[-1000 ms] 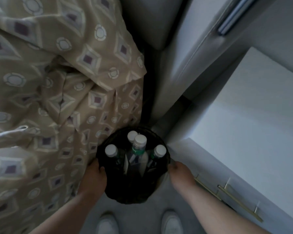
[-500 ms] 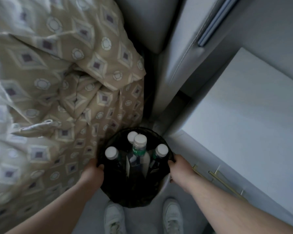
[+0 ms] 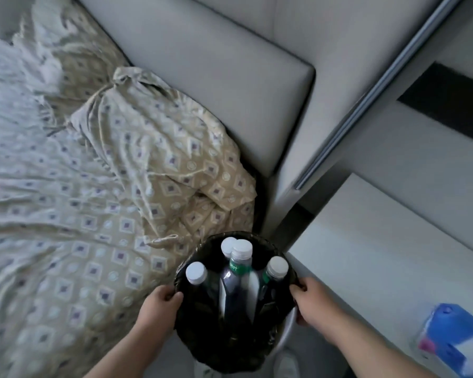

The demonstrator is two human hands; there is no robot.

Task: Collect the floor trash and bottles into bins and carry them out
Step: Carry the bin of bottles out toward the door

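A round bin [image 3: 286, 336] lined with a black bag hangs in front of me, low in the head view. Several white-capped bottles [image 3: 239, 268] stand upright inside it. My left hand [image 3: 159, 304] grips the bin's left rim, fingers curled over the edge. My right hand [image 3: 311, 300] grips the right rim the same way. The bin sits between the bed and a white cabinet.
A bed with a beige patterned duvet [image 3: 93, 214] fills the left. A grey padded headboard [image 3: 216, 77] runs behind it. A white cabinet top [image 3: 380, 241] lies to the right, with a blue tissue pack [image 3: 453, 336] on its near end.
The bin has risen with both hands on its rim. My view has lifted, now showing the headboard, more of the bed and the tissue pack.
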